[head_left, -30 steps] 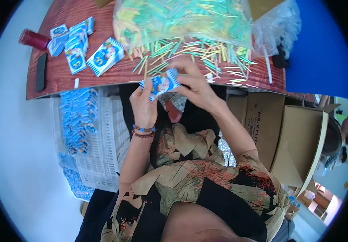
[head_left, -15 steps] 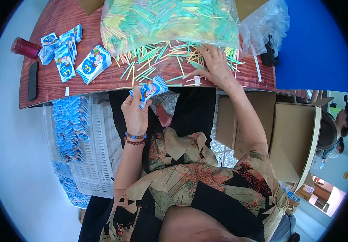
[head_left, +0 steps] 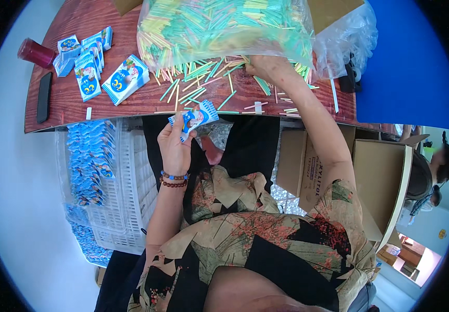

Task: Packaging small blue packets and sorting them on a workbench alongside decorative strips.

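Observation:
My left hand [head_left: 175, 140] pinches a small blue-and-white sealed packet [head_left: 199, 117] between thumb and fingers, just off the table's near edge. At the mouth of a large clear plastic bag [head_left: 224, 34] full of thin pastel sticks, my right hand [head_left: 270, 68] reaches forward. Its fingers are mostly hidden by the bag's edge and the hand itself, so what they hold, if anything, does not show. Loose green, yellow and pink sticks [head_left: 195, 88] lie scattered on the table in front of the bag.
More blue-and-white packets [head_left: 126, 79] lie on the table's left, by a dark red cup [head_left: 36, 53] and a black bar [head_left: 44, 97]. Below left, a white crate [head_left: 130, 197] stands beside packed packets. Cardboard boxes [head_left: 378, 177] stand right; a black tape dispenser [head_left: 348, 80] sits near crumpled plastic.
My right hand has moved from the loose sticks forward and left to the bag's mouth, its fingers no longer spread. The left hand keeps the packet in nearly the same place.

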Motion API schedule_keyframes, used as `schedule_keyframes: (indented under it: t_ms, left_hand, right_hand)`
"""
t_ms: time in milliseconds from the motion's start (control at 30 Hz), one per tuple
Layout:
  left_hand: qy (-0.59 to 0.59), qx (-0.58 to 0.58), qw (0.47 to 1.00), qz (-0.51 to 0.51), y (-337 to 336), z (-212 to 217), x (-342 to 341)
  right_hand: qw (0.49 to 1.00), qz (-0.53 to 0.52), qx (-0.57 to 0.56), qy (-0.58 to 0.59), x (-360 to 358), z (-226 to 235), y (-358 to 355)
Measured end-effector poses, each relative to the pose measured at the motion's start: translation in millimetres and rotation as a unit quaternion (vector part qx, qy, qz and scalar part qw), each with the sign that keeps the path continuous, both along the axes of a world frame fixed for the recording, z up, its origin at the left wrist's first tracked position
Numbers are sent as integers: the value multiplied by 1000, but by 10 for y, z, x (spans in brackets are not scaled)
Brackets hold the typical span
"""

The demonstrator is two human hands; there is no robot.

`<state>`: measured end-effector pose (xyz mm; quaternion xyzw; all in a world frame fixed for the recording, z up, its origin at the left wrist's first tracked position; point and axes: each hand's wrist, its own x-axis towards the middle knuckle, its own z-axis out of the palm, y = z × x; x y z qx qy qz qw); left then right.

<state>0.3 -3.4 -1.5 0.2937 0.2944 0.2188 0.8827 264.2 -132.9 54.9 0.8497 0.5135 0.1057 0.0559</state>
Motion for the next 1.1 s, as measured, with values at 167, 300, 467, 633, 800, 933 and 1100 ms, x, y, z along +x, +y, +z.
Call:
schedule_keyframes:
  t_ms: [167,300,467,633,800,933,1100]
  left_hand:
    - [9,-15,1000,14,38,5,-30]
    - [0,-16,1000,1,34,-25,-31]
    - [-4,-21,1000,5,88,-53,-73]
    - [-2,-21,1000,9,71,-93,-18]
    - [-3,-19,1000,-6,50,-70,-3]
    - [-2,-18,1000,4,66,-120,-27]
    - [3,-15,1000,3,73,-128,-39]
  right_hand:
    - [999,8,23,-21,54,-285,-99]
    - [996,44,71,-44,80,-299,-176]
    - [985,-24,77,150,-92,69,-337]
    - [980,-126,82,132,-313,-20,-604]
    - [978,-133,87,136,-316,-163,-522]
    - [986,-74,99,115,-412,-193,-406]
    - [989,-6,123,75,-431,-286,-292]
